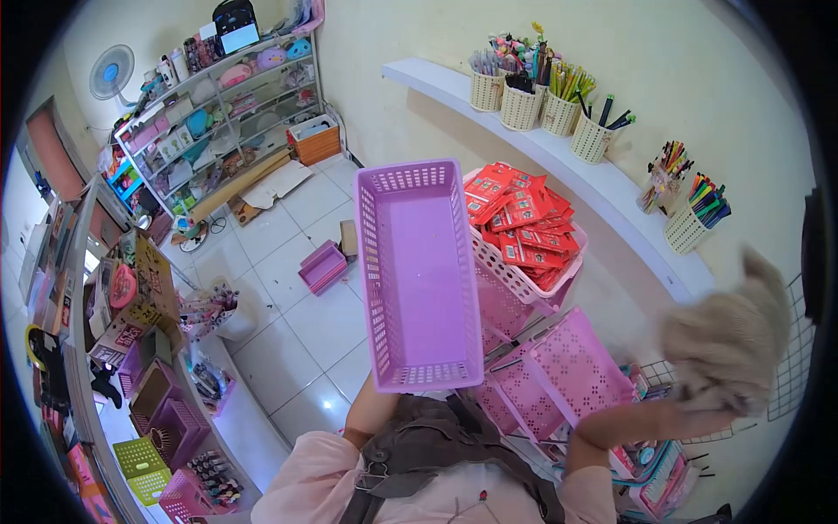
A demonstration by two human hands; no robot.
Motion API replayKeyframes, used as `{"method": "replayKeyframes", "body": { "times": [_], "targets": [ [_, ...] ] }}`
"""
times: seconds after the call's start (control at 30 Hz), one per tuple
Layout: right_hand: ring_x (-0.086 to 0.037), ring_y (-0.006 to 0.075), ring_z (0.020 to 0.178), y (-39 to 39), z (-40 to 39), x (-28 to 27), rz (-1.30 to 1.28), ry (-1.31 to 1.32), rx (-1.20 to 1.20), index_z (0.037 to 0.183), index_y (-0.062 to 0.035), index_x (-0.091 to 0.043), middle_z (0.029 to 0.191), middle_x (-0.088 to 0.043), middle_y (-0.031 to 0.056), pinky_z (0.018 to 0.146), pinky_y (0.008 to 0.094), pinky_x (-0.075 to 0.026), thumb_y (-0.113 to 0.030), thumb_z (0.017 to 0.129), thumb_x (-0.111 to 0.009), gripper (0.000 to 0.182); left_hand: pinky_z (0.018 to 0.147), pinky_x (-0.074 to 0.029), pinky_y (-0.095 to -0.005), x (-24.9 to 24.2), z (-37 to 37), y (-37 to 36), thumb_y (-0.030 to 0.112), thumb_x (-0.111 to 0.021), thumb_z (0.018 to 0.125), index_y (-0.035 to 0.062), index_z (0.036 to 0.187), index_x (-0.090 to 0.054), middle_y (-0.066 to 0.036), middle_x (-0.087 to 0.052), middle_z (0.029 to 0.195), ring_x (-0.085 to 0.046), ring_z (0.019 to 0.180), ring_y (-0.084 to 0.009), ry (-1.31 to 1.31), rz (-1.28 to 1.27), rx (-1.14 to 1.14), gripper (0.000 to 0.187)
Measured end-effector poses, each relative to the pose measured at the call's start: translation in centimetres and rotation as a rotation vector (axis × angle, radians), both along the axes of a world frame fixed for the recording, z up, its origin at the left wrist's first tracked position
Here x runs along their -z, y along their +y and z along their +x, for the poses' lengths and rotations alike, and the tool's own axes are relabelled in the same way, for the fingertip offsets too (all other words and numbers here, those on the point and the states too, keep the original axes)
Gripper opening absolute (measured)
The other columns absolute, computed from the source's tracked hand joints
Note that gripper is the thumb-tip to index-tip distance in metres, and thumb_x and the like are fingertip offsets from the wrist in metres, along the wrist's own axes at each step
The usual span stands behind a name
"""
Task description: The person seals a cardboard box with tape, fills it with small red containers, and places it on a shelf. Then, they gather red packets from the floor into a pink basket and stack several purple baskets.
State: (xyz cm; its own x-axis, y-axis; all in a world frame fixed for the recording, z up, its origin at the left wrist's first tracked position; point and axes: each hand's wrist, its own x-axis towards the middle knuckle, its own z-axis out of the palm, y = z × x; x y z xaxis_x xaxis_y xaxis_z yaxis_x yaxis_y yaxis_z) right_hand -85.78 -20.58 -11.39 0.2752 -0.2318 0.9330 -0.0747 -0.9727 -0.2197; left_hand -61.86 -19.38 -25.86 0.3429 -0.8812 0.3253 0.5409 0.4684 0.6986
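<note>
A long purple plastic basket (423, 279) with perforated walls is held up in front of my chest, and nothing lies inside it. My left forearm (368, 410) reaches up beneath its near end; the basket hides my left hand, which supports it. Out to the right, my right hand (698, 424) is closed on a greyish-beige cloth (724, 341). Cloth and fingers are smeared by motion, and the cloth stands up above the hand, apart from the basket.
Right of the basket, a pink rack (567, 367) has red packets (528, 223) in its top tray. A white wall shelf (559, 157) carries pen cups. Crowded shelving (166, 384) lines the left. A small pink basket (323, 267) sits on the tiled floor near a glass display case (227, 113).
</note>
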Motion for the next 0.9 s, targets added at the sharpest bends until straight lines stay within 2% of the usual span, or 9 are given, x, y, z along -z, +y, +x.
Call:
{"method": "replayKeyframes", "body": {
  "times": [0.1,0.17,0.23,0.3,0.43,0.5,0.63,0.8,0.9],
  "targets": [
    [-0.045,0.0226,0.106,-3.1,3.7,5.9,0.543,-0.384,-0.127,0.122,-0.0002,-0.031,0.113,-0.046,0.0153,0.093,0.0348,-0.033,-0.028,0.082,-0.047,0.051,0.093,-0.032,-0.0291,-1.0,1.1,-0.5,0.042,-0.069,0.058,0.0002,0.11,-0.045,-0.011,-0.052,0.106,-0.047,0.102,-0.0184,-0.034,0.011,-0.019,0.071],
    [-0.046,0.0212,0.103,-3.8,10.8,6.7,0.612,-0.422,-0.427,0.11,0.0011,-0.043,0.107,-0.05,0.0083,0.086,0.0342,-0.038,-0.015,0.078,-0.056,0.038,0.093,-0.031,-0.0292,-1.3,2.6,0.6,0.042,-0.069,0.058,0.0002,0.11,-0.045,-0.011,-0.052,0.106,-0.046,0.102,-0.0185,-0.067,0.019,-0.036,0.071],
    [-0.045,0.0312,0.102,-1.3,18.0,3.2,0.168,0.13,-0.233,0.096,-0.0008,-0.053,0.102,-0.049,0.0173,0.085,0.0368,-0.036,-0.002,0.063,-0.058,0.034,0.093,-0.031,-0.0293,-1.3,3.2,1.6,0.042,-0.07,0.058,0.0001,0.11,-0.045,-0.012,-0.051,0.106,-0.046,0.103,-0.0186,-0.1,0.029,-0.054,0.072],
    [-0.044,0.0363,0.101,-1.5,24.2,6.7,0.253,-0.004,-0.444,0.094,0.0004,-0.054,0.109,-0.042,0.0206,0.086,0.0378,-0.035,-0.002,0.062,-0.057,0.032,0.093,-0.031,-0.0293,-1.6,4.8,2.9,0.042,-0.07,0.057,0.0001,0.11,-0.045,-0.012,-0.051,0.106,-0.046,0.103,-0.0187,-0.124,0.037,-0.078,0.072],
    [-0.043,0.037,0.099,0.8,27.8,10.3,0.135,0.16,-0.687,0.089,0.0031,-0.053,0.111,-0.038,0.0217,0.084,0.0388,-0.036,-0.001,0.064,-0.054,0.026,0.093,-0.031,-0.0294,-2.3,8.0,5.5,0.042,-0.07,0.057,0.0001,0.111,-0.045,-0.012,-0.051,0.107,-0.046,0.104,-0.0189,-0.152,0.023,-0.16,0.073],
    [-0.044,0.0357,0.097,1.6,27.2,10.8,0.355,0.569,-0.916,0.088,0.0022,-0.053,0.108,-0.038,0.0218,0.083,0.0388,-0.037,0.001,0.064,-0.051,0.025,0.093,-0.031,-0.0295,-1.5,8.4,7.1,0.042,-0.07,0.056,0.0001,0.111,-0.045,-0.012,-0.051,0.107,-0.045,0.104,-0.019,-0.137,0.034,-0.204,0.073],
    [-0.047,0.0278,0.092,0.3,25.1,11.9,0.006,0.92,-1.033,0.081,-0.002,-0.059,0.085,-0.051,0.0149,0.076,0.0349,-0.04,0.0,0.059,-0.053,0.023,0.094,-0.03,-0.0296,0.1,7.5,9.0,0.042,-0.071,0.056,0.0001,0.111,-0.045,-0.012,-0.05,0.108,-0.045,0.105,-0.0191,-0.129,0.055,-0.302,0.074],
    [-0.054,0.0161,0.084,-5.9,19.2,3.4,0.711,0.549,-0.822,0.086,-0.0031,-0.06,0.089,-0.058,0.0077,0.078,0.026,-0.04,0.003,0.061,-0.048,0.028,0.094,-0.03,-0.0298,-1.6,11.3,11.3,0.042,-0.071,0.055,0.0,0.111,-0.045,-0.012,-0.05,0.109,-0.045,0.105,-0.0193,-0.107,0.069,-0.409,0.075],
    [-0.054,0.0133,0.085,-9.0,17.8,2.8,0.797,-0.214,-0.886,0.1,0.0018,-0.052,0.094,-0.056,0.0082,0.077,0.0251,-0.042,0.0,0.069,-0.052,0.032,0.094,-0.03,-0.0299,-0.5,10.0,12.1,0.042,-0.072,0.054,0.0,0.111,-0.045,-0.012,-0.05,0.109,-0.044,0.106,-0.0195,-0.114,0.08,-0.435,0.076]
  ]
}}
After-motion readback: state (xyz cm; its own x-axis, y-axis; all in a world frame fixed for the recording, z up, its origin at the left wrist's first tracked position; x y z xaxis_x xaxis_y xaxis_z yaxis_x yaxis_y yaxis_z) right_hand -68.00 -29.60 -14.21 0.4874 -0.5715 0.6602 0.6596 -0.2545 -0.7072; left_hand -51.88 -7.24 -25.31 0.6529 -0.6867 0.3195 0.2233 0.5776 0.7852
